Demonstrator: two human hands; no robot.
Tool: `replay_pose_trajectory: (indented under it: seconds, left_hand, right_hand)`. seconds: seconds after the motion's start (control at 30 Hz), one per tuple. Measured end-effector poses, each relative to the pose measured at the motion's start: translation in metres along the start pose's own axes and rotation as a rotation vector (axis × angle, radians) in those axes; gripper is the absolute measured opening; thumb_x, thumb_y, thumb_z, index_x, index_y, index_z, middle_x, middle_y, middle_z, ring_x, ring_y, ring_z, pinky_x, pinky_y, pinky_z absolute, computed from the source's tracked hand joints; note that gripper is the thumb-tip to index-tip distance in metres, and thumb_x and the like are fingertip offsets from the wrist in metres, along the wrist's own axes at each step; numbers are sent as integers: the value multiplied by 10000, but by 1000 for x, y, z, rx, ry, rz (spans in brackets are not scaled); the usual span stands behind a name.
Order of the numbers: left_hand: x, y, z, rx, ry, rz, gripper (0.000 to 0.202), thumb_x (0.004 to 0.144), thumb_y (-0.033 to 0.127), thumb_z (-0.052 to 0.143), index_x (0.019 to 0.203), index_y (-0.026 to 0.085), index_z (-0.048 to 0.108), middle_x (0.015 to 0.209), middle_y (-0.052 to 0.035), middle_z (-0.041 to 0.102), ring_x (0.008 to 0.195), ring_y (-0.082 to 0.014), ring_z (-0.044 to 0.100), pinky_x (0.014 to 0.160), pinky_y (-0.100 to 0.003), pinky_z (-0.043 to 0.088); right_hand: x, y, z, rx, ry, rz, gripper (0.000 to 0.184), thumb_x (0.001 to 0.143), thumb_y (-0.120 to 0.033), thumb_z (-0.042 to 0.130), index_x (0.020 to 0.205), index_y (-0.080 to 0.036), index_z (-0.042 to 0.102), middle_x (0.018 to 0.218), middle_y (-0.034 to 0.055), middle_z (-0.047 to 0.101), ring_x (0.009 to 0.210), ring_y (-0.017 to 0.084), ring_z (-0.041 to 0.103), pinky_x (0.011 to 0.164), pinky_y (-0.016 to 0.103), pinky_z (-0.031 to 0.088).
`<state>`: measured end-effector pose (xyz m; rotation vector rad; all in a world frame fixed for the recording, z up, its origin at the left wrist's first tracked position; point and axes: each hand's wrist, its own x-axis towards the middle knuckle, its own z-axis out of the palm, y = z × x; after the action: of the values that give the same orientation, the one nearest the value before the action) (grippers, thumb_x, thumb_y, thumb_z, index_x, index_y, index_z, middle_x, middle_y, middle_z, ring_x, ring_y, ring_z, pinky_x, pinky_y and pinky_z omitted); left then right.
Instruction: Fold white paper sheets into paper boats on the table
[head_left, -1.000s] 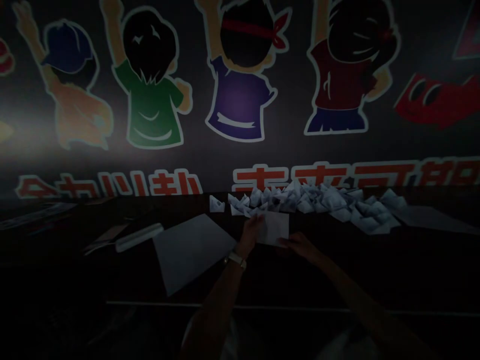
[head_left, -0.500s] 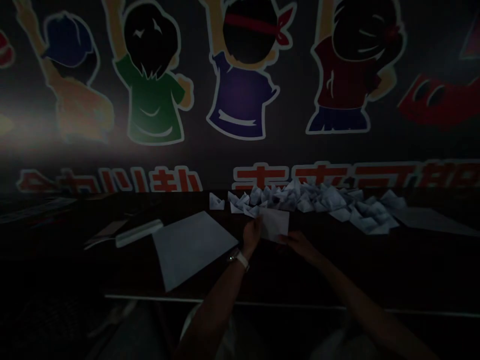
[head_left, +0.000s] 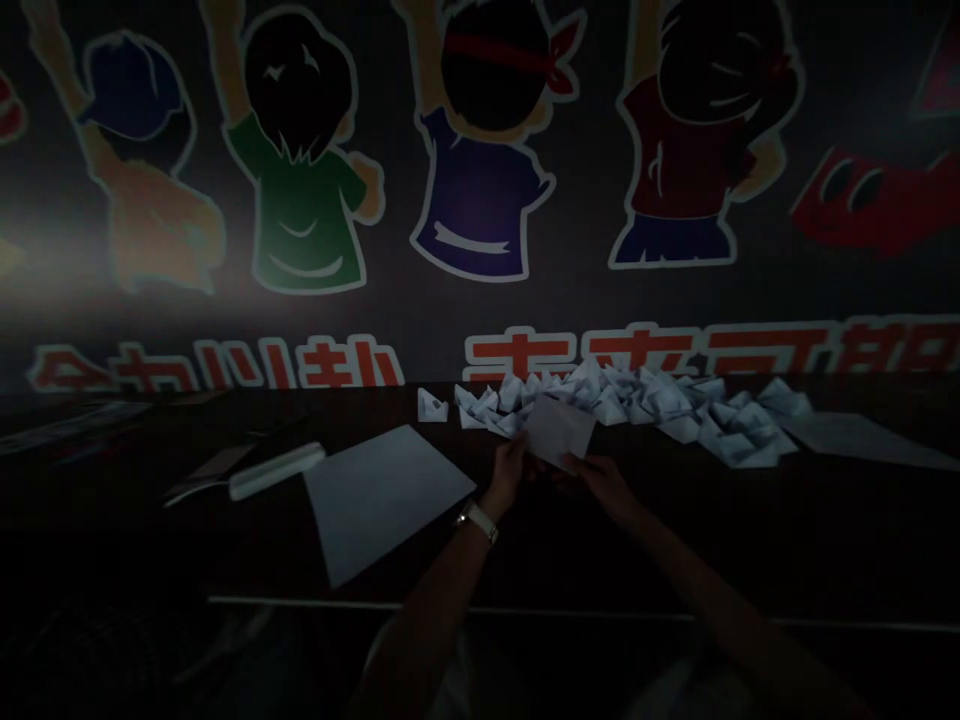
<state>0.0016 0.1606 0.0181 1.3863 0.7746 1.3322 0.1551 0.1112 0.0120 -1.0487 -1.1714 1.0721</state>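
Note:
My left hand [head_left: 510,475] and my right hand [head_left: 604,485] both grip a folded white paper sheet [head_left: 561,432] from its lower edges, holding it just above the dark table [head_left: 150,540]. The paper tilts, with its right corner lower. A wristwatch [head_left: 478,521] with a pale strap sits on my left wrist. Just beyond the paper lies a heap of folded white paper boats [head_left: 637,402], and a lone paper boat [head_left: 432,406] stands at its left end. To my left hand's left lies a flat white paper sheet [head_left: 382,500].
A white roll [head_left: 276,470] lies left of the flat sheet, with dark flat items further left. Another paper sheet [head_left: 855,440] lies at the right. A cartoon mural wall [head_left: 480,200] rises behind the table. A pale strip [head_left: 450,602] runs along the table's near side.
The folded paper has turned clockwise and shifted slightly right, its right corner now lower. Both hands still hold it. The other papers have not moved.

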Motion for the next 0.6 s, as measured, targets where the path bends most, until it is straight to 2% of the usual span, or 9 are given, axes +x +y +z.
replay_pose_trajectory:
  seconds: [0.2, 0.3, 0.4, 0.6]
  left_hand:
    - [3, -4, 0, -76, 11, -99, 629, 666, 740, 442, 417, 163, 475, 339, 13, 415, 334, -67, 344, 392, -224, 230]
    - [3, -6, 0, -95, 22, -105, 574, 630, 705, 533, 506, 145, 558, 408, 8, 491, 418, -93, 427, 462, -232, 314]
    - [3, -7, 0, -116, 34, -69, 493, 599, 616, 642, 644, 124, 642, 536, -16, 589, 581, -147, 528, 572, -257, 384]
    - [1, -9, -2, -106, -20, -95, 412, 601, 529, 690, 687, 126, 680, 563, -24, 610, 671, -199, 565, 621, -283, 417]
  right_hand:
    - [2, 3, -1, 52, 12, 36, 430, 550, -524, 738, 695, -123, 685, 643, 94, 715, 519, 207, 658, 488, 296, 527]
    - [3, 5, -1, 74, 6, 34, 425, 549, -512, 746, 707, -122, 687, 652, 93, 715, 548, 216, 666, 524, 316, 543]
    - [3, 3, -1, 68, 6, 40, 420, 547, -492, 753, 742, -125, 691, 694, 93, 718, 644, 249, 679, 581, 346, 554]
    - [8, 0, -11, 106, 225, -41, 443, 554, -508, 721, 804, -146, 673, 790, 75, 716, 794, 277, 664, 662, 365, 537]
